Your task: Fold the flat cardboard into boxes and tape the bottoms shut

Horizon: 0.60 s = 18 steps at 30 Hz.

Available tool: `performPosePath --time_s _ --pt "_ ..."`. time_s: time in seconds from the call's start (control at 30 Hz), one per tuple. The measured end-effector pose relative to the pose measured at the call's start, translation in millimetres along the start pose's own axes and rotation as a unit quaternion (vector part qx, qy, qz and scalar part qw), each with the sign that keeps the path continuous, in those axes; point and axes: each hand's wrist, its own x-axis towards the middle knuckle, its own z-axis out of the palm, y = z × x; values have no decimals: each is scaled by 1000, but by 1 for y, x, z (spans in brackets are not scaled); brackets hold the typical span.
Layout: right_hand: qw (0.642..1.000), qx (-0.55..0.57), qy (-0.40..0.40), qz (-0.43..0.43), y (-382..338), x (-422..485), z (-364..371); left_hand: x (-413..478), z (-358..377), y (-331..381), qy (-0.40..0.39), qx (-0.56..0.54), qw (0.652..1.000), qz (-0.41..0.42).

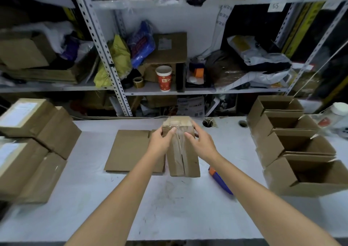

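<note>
Left grip (162,141) and right grip (201,142) hold taped box (183,162).

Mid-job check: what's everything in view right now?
taped box: one, brown, table centre
flat cardboard: count unclear, brown, left of taped box
open boxes: four, brown, table's right edge
closed boxes: several, brown, table's left edge
tool: one, blue and orange, right of taped box
paper cup: one, red and white, shelf
tape roll: one, gold, shelf, left of paper cup
table: one, white
left hand: grips taped box
right hand: grips taped box
</note>
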Motion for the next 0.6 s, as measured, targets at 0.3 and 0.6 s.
performPosePath --time_s 0.3,0.6 --pt "992 125 -35 -11 -13 -14 6 -9 -9 -5 20 -37 999 -15" --pt "990 132 1 40 -6 -17 15 -22 5 -7 10 -39 999 0"
